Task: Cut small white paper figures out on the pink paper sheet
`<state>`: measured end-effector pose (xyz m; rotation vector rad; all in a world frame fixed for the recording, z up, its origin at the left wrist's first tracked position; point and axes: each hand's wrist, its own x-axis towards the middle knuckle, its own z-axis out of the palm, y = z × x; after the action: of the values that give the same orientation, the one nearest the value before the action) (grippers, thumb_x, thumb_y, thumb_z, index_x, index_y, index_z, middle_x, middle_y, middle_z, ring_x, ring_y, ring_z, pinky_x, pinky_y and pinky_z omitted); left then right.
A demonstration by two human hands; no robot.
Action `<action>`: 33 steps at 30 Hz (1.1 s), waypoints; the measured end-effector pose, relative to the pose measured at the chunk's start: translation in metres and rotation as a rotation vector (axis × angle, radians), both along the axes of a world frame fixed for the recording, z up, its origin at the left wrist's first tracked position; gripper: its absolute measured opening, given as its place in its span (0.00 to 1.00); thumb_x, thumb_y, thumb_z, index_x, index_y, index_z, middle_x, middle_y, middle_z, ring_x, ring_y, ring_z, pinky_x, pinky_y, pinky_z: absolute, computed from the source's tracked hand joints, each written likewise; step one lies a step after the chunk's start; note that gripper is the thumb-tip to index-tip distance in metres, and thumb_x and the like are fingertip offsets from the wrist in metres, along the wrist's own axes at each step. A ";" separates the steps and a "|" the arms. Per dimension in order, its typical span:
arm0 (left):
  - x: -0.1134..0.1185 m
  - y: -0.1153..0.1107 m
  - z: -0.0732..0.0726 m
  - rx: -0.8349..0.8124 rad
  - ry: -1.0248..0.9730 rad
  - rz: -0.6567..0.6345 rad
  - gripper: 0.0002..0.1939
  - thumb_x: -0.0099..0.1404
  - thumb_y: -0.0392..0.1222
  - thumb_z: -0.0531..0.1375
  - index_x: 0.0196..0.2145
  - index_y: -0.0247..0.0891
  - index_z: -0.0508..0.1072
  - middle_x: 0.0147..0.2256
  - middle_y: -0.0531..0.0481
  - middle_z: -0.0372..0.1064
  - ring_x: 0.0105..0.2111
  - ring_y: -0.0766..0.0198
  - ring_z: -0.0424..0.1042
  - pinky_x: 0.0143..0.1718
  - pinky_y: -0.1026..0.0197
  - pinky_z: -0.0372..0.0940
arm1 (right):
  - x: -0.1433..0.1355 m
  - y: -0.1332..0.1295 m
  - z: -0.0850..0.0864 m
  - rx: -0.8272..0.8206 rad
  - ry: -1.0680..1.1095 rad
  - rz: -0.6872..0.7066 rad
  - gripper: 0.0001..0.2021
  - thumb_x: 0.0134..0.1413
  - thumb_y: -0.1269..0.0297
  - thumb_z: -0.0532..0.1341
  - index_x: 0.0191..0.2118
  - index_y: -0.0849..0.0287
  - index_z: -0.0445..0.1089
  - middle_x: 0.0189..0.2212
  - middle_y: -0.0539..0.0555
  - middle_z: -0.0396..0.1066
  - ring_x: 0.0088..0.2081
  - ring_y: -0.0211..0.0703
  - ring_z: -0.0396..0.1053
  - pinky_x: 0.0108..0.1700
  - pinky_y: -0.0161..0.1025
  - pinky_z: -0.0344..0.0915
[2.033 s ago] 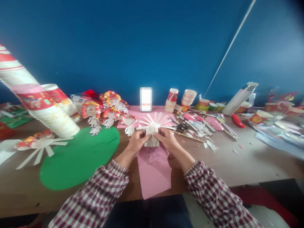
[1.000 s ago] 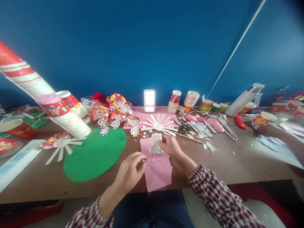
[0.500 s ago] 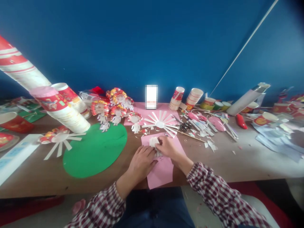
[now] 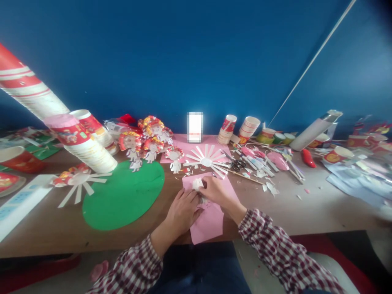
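The left hand [image 4: 180,210] has come down over the pink paper [image 4: 206,224], fingers together, meeting the right hand [image 4: 216,192] at a white paper cutout [image 4: 197,183]. The right fingers are bent against it; whether either hand grips is hidden. Beyond lies a strip-cut paper cup [image 4: 206,162], with scissors [image 4: 237,165] to its right.

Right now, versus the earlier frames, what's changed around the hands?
The white cutout, first held up in both hands in front of the spoked paper disc, moved toward the person, down to the pink sheet. The left hand let go, then came back over its lower part; the right hand is at its side. Green sheet and scissors stayed put.
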<state>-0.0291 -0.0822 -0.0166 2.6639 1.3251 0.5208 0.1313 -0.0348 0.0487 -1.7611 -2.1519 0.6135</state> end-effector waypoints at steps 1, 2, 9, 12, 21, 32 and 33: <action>0.000 0.000 0.000 -0.001 -0.001 -0.001 0.15 0.67 0.44 0.59 0.50 0.39 0.69 0.51 0.42 0.71 0.53 0.51 0.67 0.59 0.44 0.56 | 0.000 -0.001 0.001 0.007 -0.008 0.005 0.10 0.50 0.70 0.60 0.21 0.59 0.63 0.19 0.50 0.64 0.22 0.36 0.57 0.27 0.35 0.48; 0.000 0.000 0.000 0.000 -0.001 -0.002 0.16 0.67 0.44 0.59 0.51 0.39 0.69 0.51 0.42 0.71 0.53 0.51 0.67 0.59 0.44 0.56 | 0.000 -0.001 0.001 0.014 -0.014 0.010 0.09 0.50 0.70 0.60 0.21 0.59 0.63 0.19 0.50 0.65 0.22 0.36 0.58 0.27 0.35 0.48; 0.002 -0.001 0.003 0.008 0.035 -0.008 0.14 0.67 0.42 0.58 0.50 0.39 0.69 0.51 0.42 0.71 0.53 0.51 0.68 0.58 0.45 0.57 | 0.007 0.001 -0.015 0.068 -0.028 0.011 0.05 0.56 0.67 0.60 0.34 0.61 0.73 0.29 0.56 0.75 0.31 0.43 0.69 0.31 0.36 0.54; 0.002 0.000 0.004 0.008 0.054 -0.014 0.13 0.67 0.43 0.59 0.49 0.39 0.70 0.51 0.42 0.71 0.53 0.50 0.68 0.58 0.44 0.56 | 0.018 -0.002 -0.022 0.127 -0.002 -0.003 0.13 0.61 0.68 0.57 0.50 0.59 0.70 0.42 0.58 0.76 0.40 0.45 0.72 0.38 0.36 0.60; 0.004 0.004 0.007 0.016 0.076 -0.056 0.11 0.65 0.42 0.60 0.45 0.37 0.70 0.45 0.43 0.71 0.48 0.51 0.70 0.53 0.46 0.61 | 0.050 -0.040 -0.043 0.417 0.020 0.433 0.10 0.65 0.71 0.54 0.42 0.60 0.74 0.42 0.58 0.77 0.45 0.47 0.72 0.54 0.44 0.64; 0.003 0.003 0.004 0.103 0.083 -0.076 0.19 0.67 0.45 0.60 0.54 0.36 0.69 0.50 0.40 0.69 0.50 0.50 0.68 0.54 0.46 0.61 | 0.050 -0.046 -0.066 0.533 -0.012 0.373 0.11 0.65 0.73 0.53 0.43 0.62 0.74 0.47 0.61 0.75 0.50 0.48 0.71 0.59 0.48 0.65; 0.003 0.003 0.004 0.102 0.081 -0.076 0.20 0.67 0.45 0.60 0.54 0.36 0.69 0.51 0.40 0.69 0.50 0.50 0.68 0.54 0.47 0.61 | 0.050 -0.045 -0.070 0.552 -0.013 0.372 0.12 0.65 0.74 0.53 0.44 0.62 0.74 0.49 0.61 0.75 0.51 0.48 0.71 0.60 0.49 0.64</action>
<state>-0.0263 -0.0794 -0.0122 2.8336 1.2438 0.4885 0.1816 -0.0803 -0.0209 -1.0928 -2.3744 0.0585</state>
